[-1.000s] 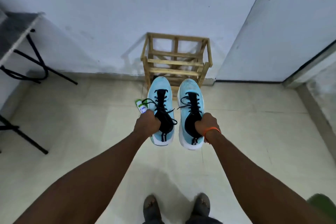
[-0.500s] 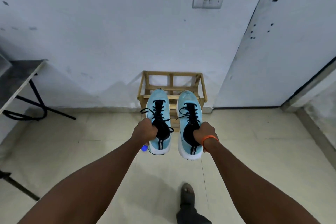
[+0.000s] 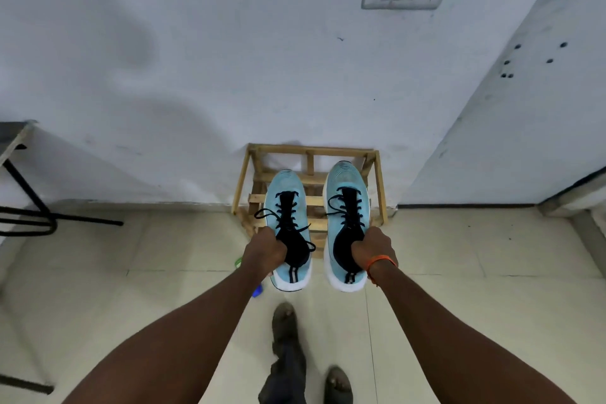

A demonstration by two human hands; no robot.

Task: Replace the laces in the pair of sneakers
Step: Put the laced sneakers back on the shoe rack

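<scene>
Dark feet [image 3: 284, 321], two, are partly cut off. Left hand [image 3: 266, 249] grips the left sneaker [image 3: 286, 187], right hand [image 3: 373, 248] the right sneaker [image 3: 346, 179], both in the air; fingers curl inside, hidden. Black laces [image 3: 288, 210] are in both. One wooden rack [image 3: 379, 187] stands behind.

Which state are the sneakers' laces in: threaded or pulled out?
Threaded. Black laces cross the eyelets of the left sneaker and the right sneaker, with loose loops hanging at their sides.

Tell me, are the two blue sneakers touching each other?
Apart. The head view shows a strip of wooden rack and floor between the left sneaker and the right sneaker, toe to heel.
</scene>
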